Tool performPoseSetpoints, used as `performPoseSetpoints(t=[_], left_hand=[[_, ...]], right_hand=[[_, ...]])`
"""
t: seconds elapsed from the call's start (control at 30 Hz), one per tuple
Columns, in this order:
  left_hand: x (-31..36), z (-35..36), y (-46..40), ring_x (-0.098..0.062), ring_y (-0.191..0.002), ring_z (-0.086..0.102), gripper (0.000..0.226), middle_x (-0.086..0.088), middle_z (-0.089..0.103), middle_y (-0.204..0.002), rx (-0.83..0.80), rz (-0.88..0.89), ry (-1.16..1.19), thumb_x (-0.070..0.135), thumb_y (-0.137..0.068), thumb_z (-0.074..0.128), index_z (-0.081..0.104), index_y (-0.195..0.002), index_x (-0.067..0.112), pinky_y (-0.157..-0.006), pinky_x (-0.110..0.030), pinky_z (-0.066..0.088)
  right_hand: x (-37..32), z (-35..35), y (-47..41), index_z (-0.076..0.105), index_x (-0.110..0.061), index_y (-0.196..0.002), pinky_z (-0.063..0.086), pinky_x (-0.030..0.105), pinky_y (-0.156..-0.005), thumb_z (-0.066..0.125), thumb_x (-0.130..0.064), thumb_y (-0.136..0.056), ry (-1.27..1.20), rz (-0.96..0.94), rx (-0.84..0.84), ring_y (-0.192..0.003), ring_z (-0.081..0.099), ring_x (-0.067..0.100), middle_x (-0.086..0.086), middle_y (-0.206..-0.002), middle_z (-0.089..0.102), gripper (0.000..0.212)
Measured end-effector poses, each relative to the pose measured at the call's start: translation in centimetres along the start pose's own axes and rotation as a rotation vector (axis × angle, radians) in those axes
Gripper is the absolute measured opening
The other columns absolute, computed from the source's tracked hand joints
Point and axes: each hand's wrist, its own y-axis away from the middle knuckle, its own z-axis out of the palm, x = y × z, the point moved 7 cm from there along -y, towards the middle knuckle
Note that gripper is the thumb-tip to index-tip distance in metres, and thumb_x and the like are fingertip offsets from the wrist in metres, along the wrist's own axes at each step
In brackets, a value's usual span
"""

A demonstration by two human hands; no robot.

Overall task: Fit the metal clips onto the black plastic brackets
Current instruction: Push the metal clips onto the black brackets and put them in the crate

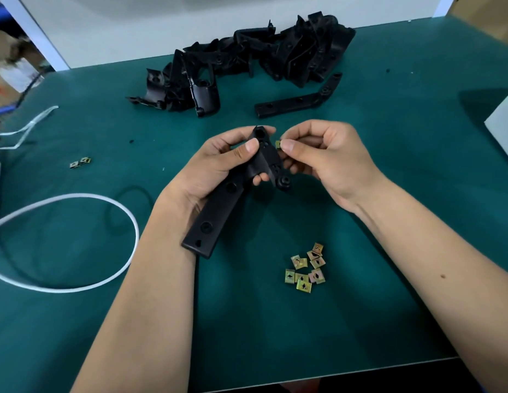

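Observation:
My left hand [218,165] grips a black plastic bracket [216,214] above the middle of the green table, its long arm pointing down toward me. My right hand [323,157] pinches a small brass-coloured metal clip [277,144] between thumb and forefinger, right beside the bracket's upper end. Several loose metal clips [305,269] lie in a small heap on the mat below my right hand. Two more clips [80,162] sit at the left.
A pile of black brackets [247,61] stretches along the back of the table, with one L-shaped bracket [298,102] lying apart in front of it. A white cable [77,242] loops at the left. A white box [502,126] stands at the right edge.

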Motion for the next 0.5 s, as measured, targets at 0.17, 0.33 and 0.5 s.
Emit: performPoseSetpoints(t=[0.17,0.33,0.5], left_hand=[[0.09,0.27,-0.04,-0.019,-0.062,0.066,0.038,-0.010,0.074,-0.085,-0.012,-0.024,-0.061,0.016,-0.095,0.058,0.060,-0.131,0.004,-0.064,-0.024,0.056],[0.03,0.53,-0.08,-0.019,-0.060,0.066,0.040,-0.010,0.074,-0.083,-0.013,-0.031,-0.065,0.015,-0.094,0.059,0.059,-0.132,0.002,-0.063,-0.024,0.056],[0.02,0.67,-0.06,-0.020,-0.059,0.065,0.041,-0.011,0.074,-0.081,-0.017,-0.029,-0.070,0.012,-0.094,0.058,0.058,-0.132,-0.001,-0.062,-0.025,0.056]], right_hand=[[-0.16,-0.02,0.09,0.074,-0.007,-0.089,0.055,0.024,-0.063,0.073,-0.001,-0.092,-0.024,-0.023,0.019,-0.066,0.069,0.015,0.006,-0.077,0.076,0.007],[-0.07,0.01,0.10,0.074,-0.008,-0.088,0.055,0.025,-0.063,0.073,0.000,-0.092,-0.013,-0.041,0.026,-0.067,0.070,0.015,0.007,-0.078,0.076,0.009],[0.17,-0.14,-0.05,0.075,-0.011,-0.082,0.054,0.025,-0.062,0.075,0.001,-0.089,0.000,-0.008,0.019,-0.067,0.070,0.016,0.008,-0.077,0.075,0.014]])
